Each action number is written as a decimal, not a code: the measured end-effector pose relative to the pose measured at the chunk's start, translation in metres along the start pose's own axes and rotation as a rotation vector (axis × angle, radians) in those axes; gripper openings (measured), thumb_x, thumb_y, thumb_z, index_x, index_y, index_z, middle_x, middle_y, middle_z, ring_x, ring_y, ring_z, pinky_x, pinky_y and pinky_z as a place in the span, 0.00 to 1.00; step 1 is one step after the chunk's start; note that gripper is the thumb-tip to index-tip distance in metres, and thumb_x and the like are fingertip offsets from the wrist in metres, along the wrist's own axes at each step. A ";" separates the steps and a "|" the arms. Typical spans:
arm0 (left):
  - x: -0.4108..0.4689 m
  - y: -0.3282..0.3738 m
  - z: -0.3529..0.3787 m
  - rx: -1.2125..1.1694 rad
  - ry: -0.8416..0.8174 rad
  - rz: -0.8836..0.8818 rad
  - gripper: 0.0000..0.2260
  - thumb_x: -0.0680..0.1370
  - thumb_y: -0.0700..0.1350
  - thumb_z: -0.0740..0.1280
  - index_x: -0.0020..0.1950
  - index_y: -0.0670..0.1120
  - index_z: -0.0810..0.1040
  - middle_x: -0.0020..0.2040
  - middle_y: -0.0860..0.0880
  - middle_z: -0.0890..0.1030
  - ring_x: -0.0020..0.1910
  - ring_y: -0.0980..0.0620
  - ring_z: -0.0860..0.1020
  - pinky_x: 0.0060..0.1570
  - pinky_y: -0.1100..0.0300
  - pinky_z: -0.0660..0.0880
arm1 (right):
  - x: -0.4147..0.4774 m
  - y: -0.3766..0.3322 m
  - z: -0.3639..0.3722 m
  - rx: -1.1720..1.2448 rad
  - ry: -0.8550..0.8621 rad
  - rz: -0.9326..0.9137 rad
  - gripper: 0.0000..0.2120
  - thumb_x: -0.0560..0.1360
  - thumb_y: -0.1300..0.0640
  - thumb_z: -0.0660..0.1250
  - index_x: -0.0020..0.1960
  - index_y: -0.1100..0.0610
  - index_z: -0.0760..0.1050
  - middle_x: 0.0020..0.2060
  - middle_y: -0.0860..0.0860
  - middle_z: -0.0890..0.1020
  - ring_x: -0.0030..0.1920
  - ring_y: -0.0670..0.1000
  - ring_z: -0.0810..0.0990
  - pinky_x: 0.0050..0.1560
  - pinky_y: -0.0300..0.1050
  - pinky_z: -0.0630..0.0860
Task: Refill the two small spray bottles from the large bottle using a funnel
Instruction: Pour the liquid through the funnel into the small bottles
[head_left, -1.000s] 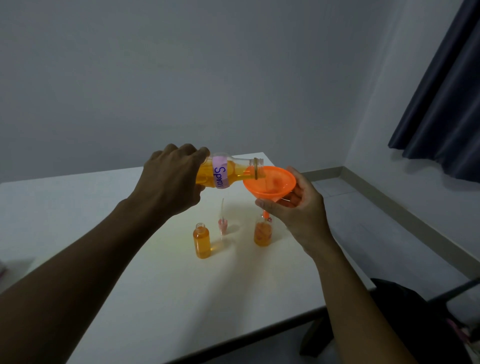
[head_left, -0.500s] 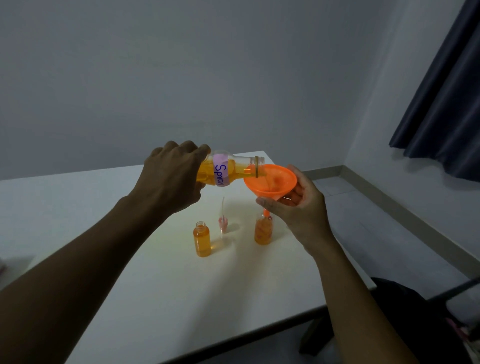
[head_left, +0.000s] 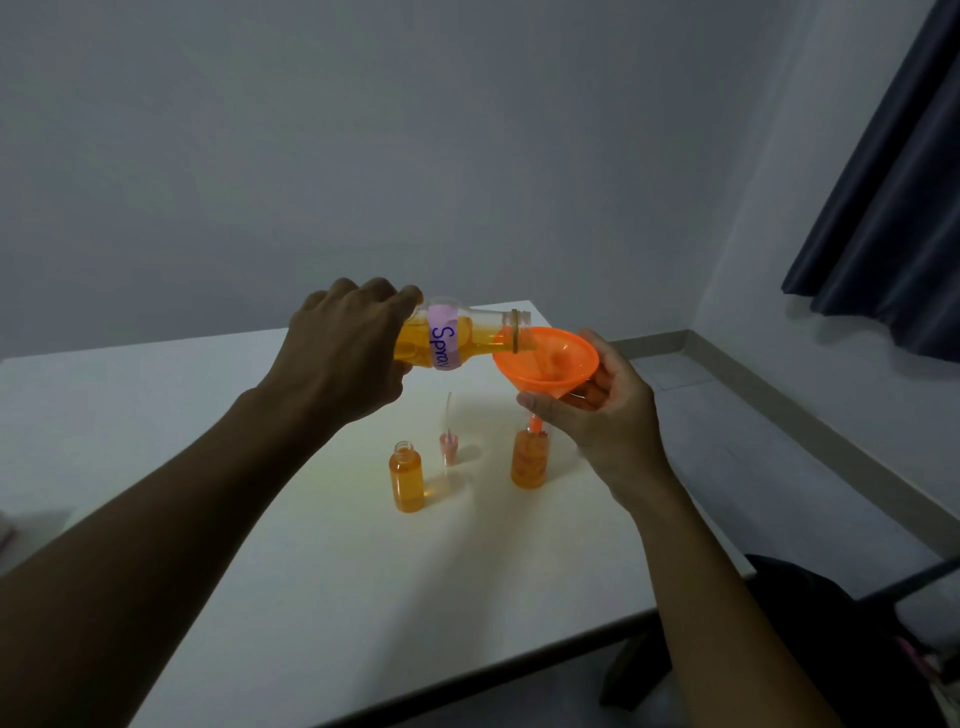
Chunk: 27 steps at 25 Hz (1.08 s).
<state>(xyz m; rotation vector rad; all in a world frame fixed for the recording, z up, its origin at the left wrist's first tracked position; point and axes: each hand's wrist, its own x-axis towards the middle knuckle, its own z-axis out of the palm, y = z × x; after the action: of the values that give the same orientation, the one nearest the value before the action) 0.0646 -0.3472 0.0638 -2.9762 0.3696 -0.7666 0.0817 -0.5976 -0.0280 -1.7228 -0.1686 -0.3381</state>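
Note:
My left hand (head_left: 345, 353) grips the large clear bottle (head_left: 467, 338) of orange liquid, tipped almost level, its open mouth over the orange funnel (head_left: 550, 361). A pink label on it reads "Spray". My right hand (head_left: 602, 405) holds the funnel from below, with the spout in the neck of the right small bottle (head_left: 529, 462), which is mostly full of orange liquid. The left small bottle (head_left: 408, 478) stands open and nearly full. A pink spray cap (head_left: 449, 444) with its thin tube pointing up stands between the two.
All of it sits on a white table (head_left: 291, 571), whose right and near edges are close to the bottles. A grey wall is behind, a dark curtain (head_left: 893, 218) at the far right, and a dark chair (head_left: 810, 639) below the table's right corner.
The scene shifted only slightly in view. The large bottle stays tipped over the funnel, and both hands keep their holds.

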 end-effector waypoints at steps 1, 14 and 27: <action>-0.001 0.001 0.000 -0.003 0.003 0.000 0.30 0.69 0.48 0.75 0.69 0.46 0.70 0.61 0.43 0.79 0.55 0.39 0.77 0.51 0.46 0.75 | 0.000 0.000 0.000 0.002 0.000 0.003 0.46 0.61 0.46 0.83 0.74 0.46 0.67 0.67 0.48 0.77 0.63 0.53 0.79 0.56 0.55 0.83; -0.001 0.001 0.000 -0.002 -0.001 -0.001 0.30 0.70 0.49 0.75 0.69 0.46 0.69 0.62 0.42 0.78 0.56 0.39 0.77 0.52 0.46 0.75 | -0.001 -0.001 0.000 -0.019 -0.005 0.004 0.48 0.60 0.43 0.83 0.75 0.46 0.66 0.68 0.48 0.76 0.65 0.53 0.78 0.58 0.56 0.82; 0.000 0.002 0.002 -0.014 0.011 0.004 0.30 0.70 0.48 0.75 0.70 0.46 0.69 0.62 0.42 0.78 0.56 0.39 0.77 0.52 0.46 0.75 | 0.000 -0.001 -0.001 -0.011 -0.015 0.004 0.47 0.61 0.45 0.83 0.75 0.46 0.66 0.68 0.47 0.76 0.65 0.53 0.77 0.58 0.56 0.82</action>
<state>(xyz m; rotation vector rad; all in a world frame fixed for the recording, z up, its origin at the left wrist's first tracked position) 0.0649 -0.3487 0.0620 -2.9845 0.3828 -0.7841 0.0809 -0.5985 -0.0269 -1.7364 -0.1750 -0.3235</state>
